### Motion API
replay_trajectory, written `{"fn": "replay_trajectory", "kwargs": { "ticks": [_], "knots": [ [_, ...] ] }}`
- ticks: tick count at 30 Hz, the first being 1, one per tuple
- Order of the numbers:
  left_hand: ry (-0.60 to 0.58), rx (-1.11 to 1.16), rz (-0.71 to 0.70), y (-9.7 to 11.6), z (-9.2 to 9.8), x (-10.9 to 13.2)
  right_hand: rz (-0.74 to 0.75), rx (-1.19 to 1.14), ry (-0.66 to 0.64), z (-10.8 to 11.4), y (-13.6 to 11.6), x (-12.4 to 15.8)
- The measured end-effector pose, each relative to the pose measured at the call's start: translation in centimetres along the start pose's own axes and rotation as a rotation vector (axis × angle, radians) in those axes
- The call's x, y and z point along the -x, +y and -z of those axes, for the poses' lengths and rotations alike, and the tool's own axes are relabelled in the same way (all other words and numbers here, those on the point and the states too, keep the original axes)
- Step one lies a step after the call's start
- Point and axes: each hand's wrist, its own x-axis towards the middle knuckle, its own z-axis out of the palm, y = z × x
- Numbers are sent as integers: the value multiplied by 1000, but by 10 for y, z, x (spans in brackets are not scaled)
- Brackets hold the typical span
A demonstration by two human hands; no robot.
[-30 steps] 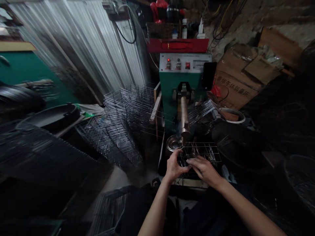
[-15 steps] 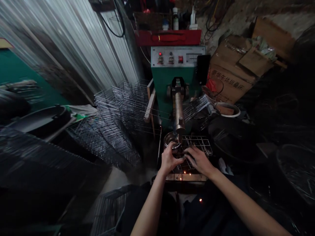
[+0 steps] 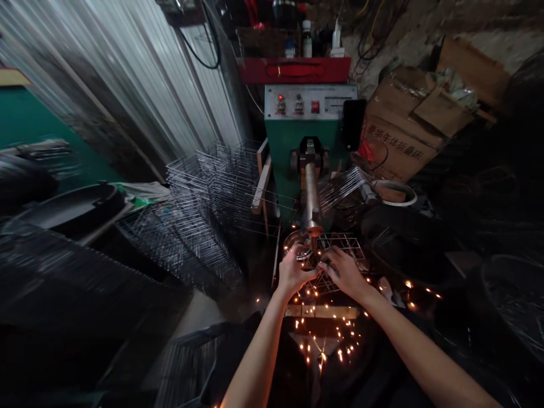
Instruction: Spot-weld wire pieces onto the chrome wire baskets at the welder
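Observation:
The upper arm of a green spot welder (image 3: 312,195) reaches down between my hands, its tip glowing orange. Beneath it lies a wire grid (image 3: 346,245), partly hidden by my fingers. My left hand (image 3: 293,271) is left of the tip, fingers curled at the work and thumb stretched right. On the other side, my right hand (image 3: 343,274) has its fingers bent down and pinched at the grid, close to the left thumb. A coiled, shiny round metal part (image 3: 293,238) shows just behind my left fingers. Sparks (image 3: 323,356) scatter below the hands.
Stacked wire panels (image 3: 204,198) stand at the left. A wooden strip (image 3: 325,311) crosses in front of the work. To the right are a dark basin (image 3: 395,238), a bundle of metal wires (image 3: 346,187) and a cardboard box (image 3: 397,133). A phone (image 3: 353,123) hangs on the machine.
The few sparks have become a wide spray, and the welder tip is now lit orange. Both hands keep nearly the same place. The view has shifted slightly.

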Motion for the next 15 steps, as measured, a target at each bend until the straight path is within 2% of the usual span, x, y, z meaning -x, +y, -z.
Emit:
{"fn": "replay_trajectory", "kwargs": {
  "ticks": [7, 10, 15],
  "knots": [
    [-26, -13, 1, 4, 6, -4, 36, 118, 43, -4, 6, 4],
    [-40, 21, 38, 1, 5, -5, 38, 161, 54, -3, 6, 4],
    [-51, 109, -5, -10, 2, -15, 33, 212, 21, 0, 12, -2]
  ]
}}
